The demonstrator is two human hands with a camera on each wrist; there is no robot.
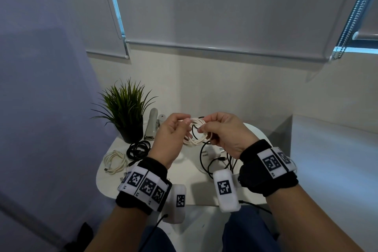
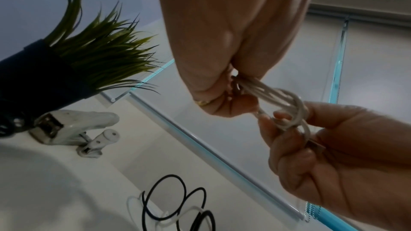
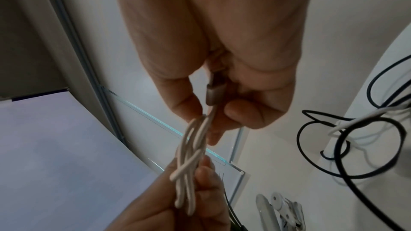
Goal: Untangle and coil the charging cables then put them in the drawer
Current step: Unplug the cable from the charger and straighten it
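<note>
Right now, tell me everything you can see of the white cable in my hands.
The white cable is a thin, smooth round cord wound into a small coil of several loops. It is held above the table, the left hand pinching one side, the right hand the other. Its grey metallic plug lies in the right hand's fingers.

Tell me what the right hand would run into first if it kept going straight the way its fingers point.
The right hand points leftward across the white coiled cable it pinches, so it would likely meet the left hand first, which grips the coil's other side; depth is hard to judge.
</note>
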